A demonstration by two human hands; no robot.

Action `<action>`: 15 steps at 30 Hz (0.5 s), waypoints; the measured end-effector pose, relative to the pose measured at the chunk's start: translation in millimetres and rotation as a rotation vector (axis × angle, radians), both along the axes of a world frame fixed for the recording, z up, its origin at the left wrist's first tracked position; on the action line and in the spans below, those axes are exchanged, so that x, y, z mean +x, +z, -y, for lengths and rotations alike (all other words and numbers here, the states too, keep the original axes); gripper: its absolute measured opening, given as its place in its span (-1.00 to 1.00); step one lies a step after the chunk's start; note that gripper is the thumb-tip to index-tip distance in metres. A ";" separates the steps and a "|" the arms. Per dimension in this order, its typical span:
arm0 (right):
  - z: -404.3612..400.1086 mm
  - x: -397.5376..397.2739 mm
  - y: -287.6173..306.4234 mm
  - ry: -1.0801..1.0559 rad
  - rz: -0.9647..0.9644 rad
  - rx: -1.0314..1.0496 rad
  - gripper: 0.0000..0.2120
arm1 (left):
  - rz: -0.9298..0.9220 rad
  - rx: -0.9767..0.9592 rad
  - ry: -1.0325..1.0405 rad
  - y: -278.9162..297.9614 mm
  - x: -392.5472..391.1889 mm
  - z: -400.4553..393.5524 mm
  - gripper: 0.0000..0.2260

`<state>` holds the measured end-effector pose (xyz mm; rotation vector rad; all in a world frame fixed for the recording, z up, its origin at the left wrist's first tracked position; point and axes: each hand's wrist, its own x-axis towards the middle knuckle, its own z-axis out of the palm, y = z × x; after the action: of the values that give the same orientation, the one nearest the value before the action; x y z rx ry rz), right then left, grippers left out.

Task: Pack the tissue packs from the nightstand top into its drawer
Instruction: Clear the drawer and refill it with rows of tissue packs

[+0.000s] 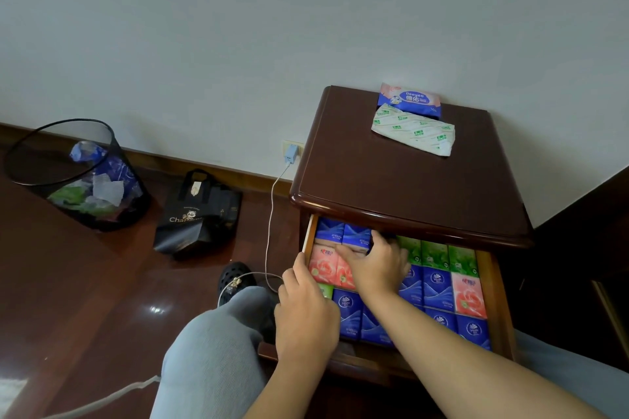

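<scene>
The nightstand [391,180] stands against the wall with its drawer [490,286] pulled out and nearly filled with small tissue packs [437,289] in blue, green and pink rows. Two larger packs are left on the top, near the back: a white wipes pack [413,129] with green marks, and touching it behind, a blue and pink pack [410,99] that reads "Deeyeo" above Chinese characters.

The step in hand looks like seating a small pack into the back left of the drawer. The right hand [377,262] reaches in with fingers curled on a blue pack [355,236] there. The left hand [304,313] rests at the drawer's left front corner, thumb on the side wall; whether it holds anything I cannot tell.

Next, probably, a hand must lift clear and reach back for the two top packs, and finding room for them looks tight.

On the floor sit a mesh bin [73,173] and a black bag [197,214] lettered "Cha…", the rest hidden by a fold.
</scene>
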<state>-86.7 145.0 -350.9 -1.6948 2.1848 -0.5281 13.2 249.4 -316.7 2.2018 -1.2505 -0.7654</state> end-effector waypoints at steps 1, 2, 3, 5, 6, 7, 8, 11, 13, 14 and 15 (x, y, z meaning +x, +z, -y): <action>3.4 1.3 -1.8 -0.013 0.006 0.001 -0.26 | 0.002 0.001 0.001 -0.5 0.1 0.3 -0.34; 4.9 2.2 -2.5 -0.021 0.006 0.005 -0.29 | 0.004 0.000 0.002 -1.4 0.0 0.3 -0.34; 5.6 2.5 -4.4 -0.023 0.002 0.005 -0.30 | 0.008 -0.002 0.003 -2.1 -0.4 0.3 -0.34; 5.0 2.1 -6.7 -0.027 0.000 -0.005 -0.29 | 0.013 0.000 0.000 -3.2 -0.4 0.4 -0.35; 4.5 2.3 -5.6 -0.028 -0.008 -0.002 -0.28 | 0.012 0.003 0.001 -3.9 -0.3 0.7 -0.35; 4.4 2.9 -4.2 -0.026 -0.018 0.003 -0.26 | 0.011 0.008 0.004 -4.3 -0.4 0.8 -0.35; 2.7 3.9 -0.8 -0.032 -0.019 0.012 -0.22 | 0.020 0.013 0.009 -4.0 -1.0 0.5 -0.34; -9.7 1.4 10.3 -0.091 0.049 0.050 -0.10 | 0.130 -0.041 0.019 3.2 -4.1 -1.1 -0.36; -25.6 -12.7 17.3 -0.072 0.098 0.011 -0.28 | 0.215 -0.160 0.000 10.6 -4.8 1.8 -0.40; -33.4 -22.9 20.6 -0.032 0.118 -0.034 -0.48 | 0.249 -0.227 -0.024 13.8 -4.3 6.9 -0.43; -39.0 -34.8 23.1 0.034 0.141 -0.087 -0.61 | 0.267 -0.281 -0.050 18.0 -3.7 14.6 -0.44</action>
<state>-121.4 184.0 -327.8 -1.6805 2.0576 -0.7204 9.5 234.8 -298.7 2.0931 -1.4471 -0.2941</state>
